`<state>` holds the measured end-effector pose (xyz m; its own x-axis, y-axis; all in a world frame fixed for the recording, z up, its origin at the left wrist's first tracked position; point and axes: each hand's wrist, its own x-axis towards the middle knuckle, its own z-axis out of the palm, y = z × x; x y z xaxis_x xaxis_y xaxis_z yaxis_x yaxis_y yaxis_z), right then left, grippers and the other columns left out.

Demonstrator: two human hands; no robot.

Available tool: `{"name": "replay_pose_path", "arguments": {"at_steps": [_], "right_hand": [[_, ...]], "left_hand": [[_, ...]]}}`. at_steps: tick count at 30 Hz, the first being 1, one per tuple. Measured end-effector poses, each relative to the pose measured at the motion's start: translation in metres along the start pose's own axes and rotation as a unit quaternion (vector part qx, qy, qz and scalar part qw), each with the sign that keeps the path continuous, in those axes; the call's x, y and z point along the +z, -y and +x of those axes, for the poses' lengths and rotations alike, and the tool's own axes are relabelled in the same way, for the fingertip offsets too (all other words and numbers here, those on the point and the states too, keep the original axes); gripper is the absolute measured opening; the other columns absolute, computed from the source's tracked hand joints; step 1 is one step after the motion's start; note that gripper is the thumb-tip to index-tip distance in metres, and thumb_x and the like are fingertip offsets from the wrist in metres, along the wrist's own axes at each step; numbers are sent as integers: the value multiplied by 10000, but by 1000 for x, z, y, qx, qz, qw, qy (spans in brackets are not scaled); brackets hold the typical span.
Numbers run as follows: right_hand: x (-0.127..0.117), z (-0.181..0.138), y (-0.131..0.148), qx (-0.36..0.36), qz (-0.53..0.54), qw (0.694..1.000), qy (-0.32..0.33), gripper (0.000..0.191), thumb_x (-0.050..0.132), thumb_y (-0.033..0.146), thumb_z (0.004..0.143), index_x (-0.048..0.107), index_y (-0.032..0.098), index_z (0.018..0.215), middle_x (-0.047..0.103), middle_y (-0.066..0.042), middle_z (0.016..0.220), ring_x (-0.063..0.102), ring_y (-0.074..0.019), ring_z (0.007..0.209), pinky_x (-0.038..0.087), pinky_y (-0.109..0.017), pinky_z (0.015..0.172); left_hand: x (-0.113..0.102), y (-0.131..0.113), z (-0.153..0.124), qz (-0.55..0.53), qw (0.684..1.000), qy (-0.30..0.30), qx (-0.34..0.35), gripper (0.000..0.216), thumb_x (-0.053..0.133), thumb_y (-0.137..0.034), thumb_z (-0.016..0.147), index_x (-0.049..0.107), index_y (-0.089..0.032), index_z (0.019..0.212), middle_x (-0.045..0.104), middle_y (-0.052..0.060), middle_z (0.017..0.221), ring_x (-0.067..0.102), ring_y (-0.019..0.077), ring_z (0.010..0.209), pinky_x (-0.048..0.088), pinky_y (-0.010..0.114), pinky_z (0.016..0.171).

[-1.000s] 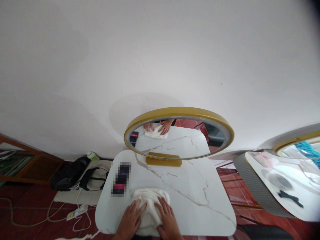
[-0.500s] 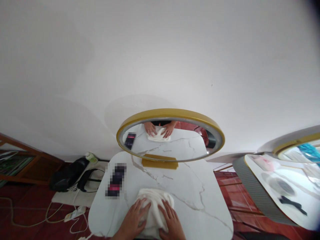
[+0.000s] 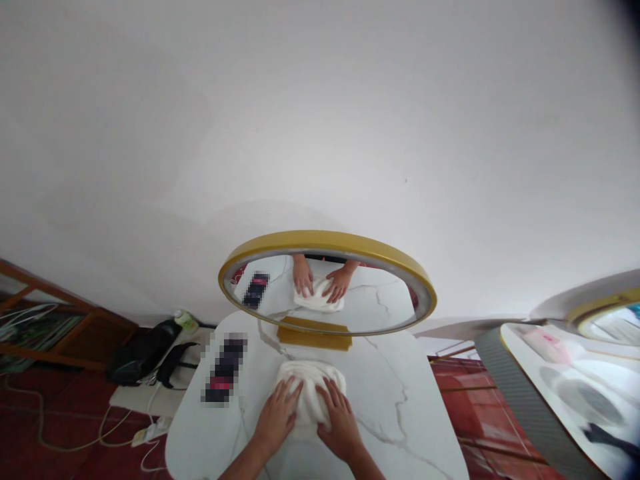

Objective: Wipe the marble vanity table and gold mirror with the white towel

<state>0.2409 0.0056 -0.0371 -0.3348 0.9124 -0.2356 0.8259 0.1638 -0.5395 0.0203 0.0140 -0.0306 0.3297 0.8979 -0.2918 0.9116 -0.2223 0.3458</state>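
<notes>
A folded white cloth [image 3: 313,380], which looks like a towel, lies creased on the white marble-patterned table [image 3: 420,427]. My left hand [image 3: 276,413] rests on its left side with fingers spread over the folds. On the right side, my right hand [image 3: 339,420] lies the same way, palm down and fingers stretched out. Both hands press on the cloth from above, and neither is wrapped round it. A mirror [image 3: 380,293] with a gold frame stands behind the cloth and reflects both hands. My fingertips partly cover the cloth's near part.
A pixelated dark item [image 3: 226,370] lies on the table's left side. The mirror's gold base [image 3: 314,333] stands at the back edge. At right is a second table [image 3: 525,360] with a pink-and-white pack [image 3: 547,343]. A black bag [image 3: 143,353] and a power strip [image 3: 147,433] are at left.
Both hands and the cloth have slid away from me toward the mirror. The cloth looks more compact, with its near edge drawn in. The view has shifted slightly.
</notes>
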Motion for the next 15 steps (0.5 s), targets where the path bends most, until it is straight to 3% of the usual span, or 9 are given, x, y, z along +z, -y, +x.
{"name": "replay_pose_path", "arguments": {"at_steps": [7,15], "right_hand": [[-15,28,-7,-6,8,1000,-6,835,463,194,594,282,294,1402,113,68,1515,74,-219,1390,175,-417,1108],[-17,27,-5,-18,23,999,-17,830,466,200,622,252,302,1417,99,72,1516,67,-242,1390,155,-459,1116]], "left_hand": [[-12,-4,26,-8,1000,-7,-10,769,457,-78,746,209,-343,1424,230,-18,1502,224,232,1361,255,403,1092],[-10,-6,24,-7,999,-31,-9,767,390,-53,727,218,-312,1428,203,-40,1510,198,218,1370,245,417,1104]]}}
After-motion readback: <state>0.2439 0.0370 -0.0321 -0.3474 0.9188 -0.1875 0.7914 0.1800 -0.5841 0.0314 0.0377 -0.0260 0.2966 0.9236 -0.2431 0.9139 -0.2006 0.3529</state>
